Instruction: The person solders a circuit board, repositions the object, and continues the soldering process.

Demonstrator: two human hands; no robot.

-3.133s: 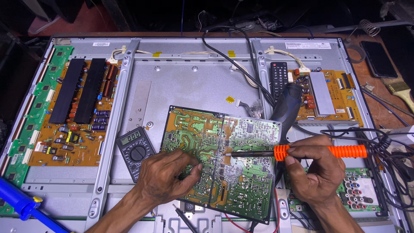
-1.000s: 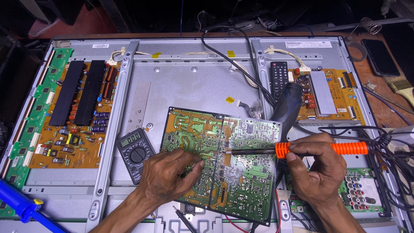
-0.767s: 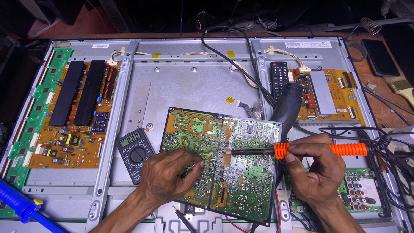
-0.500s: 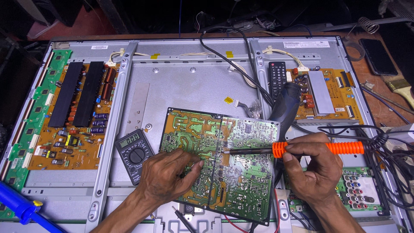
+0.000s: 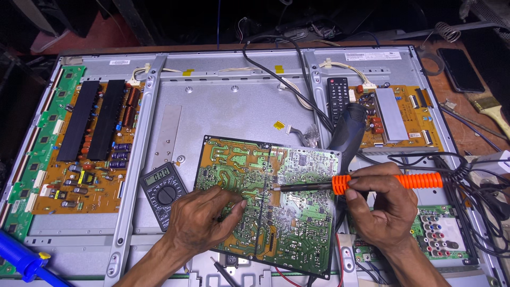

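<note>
A green circuit board [image 5: 297, 212] lies solder-side up on the grey metal back of a flat screen [image 5: 234, 106]. My right hand [image 5: 380, 207] grips a soldering iron with an orange handle [image 5: 393, 182]; its dark tip touches the board near the middle [image 5: 276, 188]. My left hand [image 5: 204, 220] rests on the board's left part, fingers pinched close to the iron's tip, apparently holding a thin wire there, too fine to make out.
A black multimeter [image 5: 163, 188] lies left of the board. An orange board with black heat sinks [image 5: 90, 143] is at the left, another orange board [image 5: 396, 117] at the right, a remote control [image 5: 337, 98] and black cables [image 5: 478, 180] nearby. A blue tool [image 5: 21, 260] sits bottom left.
Almost nothing differs; both hands and the iron stay in place on the board, with only a slight shift of the view.
</note>
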